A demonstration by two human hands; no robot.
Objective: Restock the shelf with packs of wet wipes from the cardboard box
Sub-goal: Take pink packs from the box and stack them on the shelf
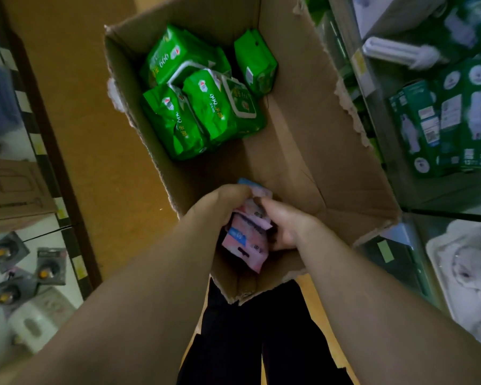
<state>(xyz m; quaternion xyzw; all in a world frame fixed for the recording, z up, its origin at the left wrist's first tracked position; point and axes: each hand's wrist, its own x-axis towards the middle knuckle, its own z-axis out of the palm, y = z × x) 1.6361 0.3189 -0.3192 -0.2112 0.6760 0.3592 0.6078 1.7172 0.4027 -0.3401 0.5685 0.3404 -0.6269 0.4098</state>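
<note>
In a shop aisle, pink packs [246, 240] are clasped by the curled left hand [220, 207] and right hand [288, 226] at the cardboard box's [303, 112] near end; a lift toward the shelf [433, 190] is called for next.

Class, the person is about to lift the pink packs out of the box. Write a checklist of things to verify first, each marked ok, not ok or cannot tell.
1. Left hand grips the pink packs: ok.
2. Right hand grips the same bundle: ok.
3. Cardboard box open above the hands, no flap in the way: ok.
4. Green packs lie apart from the hands, at the far end: ok.
5. Free place on the shelf for them: cannot tell.
6. Number of packs held: cannot tell.
</note>
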